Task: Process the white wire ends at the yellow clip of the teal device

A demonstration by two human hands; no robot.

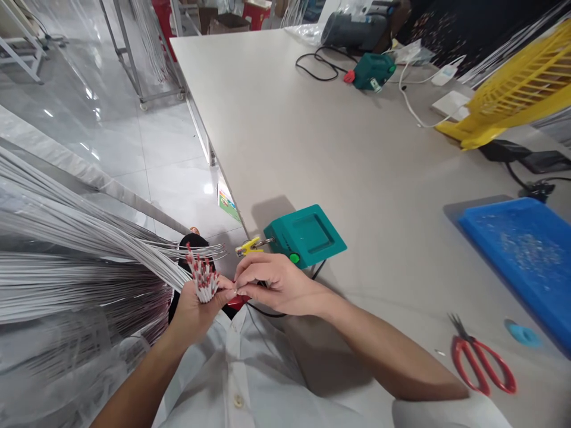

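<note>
My left hand [203, 303] is wrapped round a bundle of white wires [207, 288], whose red-tipped ends stick up out of the fist. Its thumb and forefinger reach to the right and meet the fingertips of my right hand [279, 284]. The right hand is closed in a pinch there; whatever lies between the fingertips is too small to name. Just beyond the hands a green box [307, 235] with a square recess and a green button sits at the table's edge. A yellow clip [250, 245] projects from its left side.
Long white wires [89, 238] hang at the left. On the table [348, 154] lie red-handled scissors [482, 362], a light-blue ring [521, 333] and a blue tray [504, 220] holding small clear pieces. Farther back are a yellow fan [517, 89], a second green box [372, 71] and cables.
</note>
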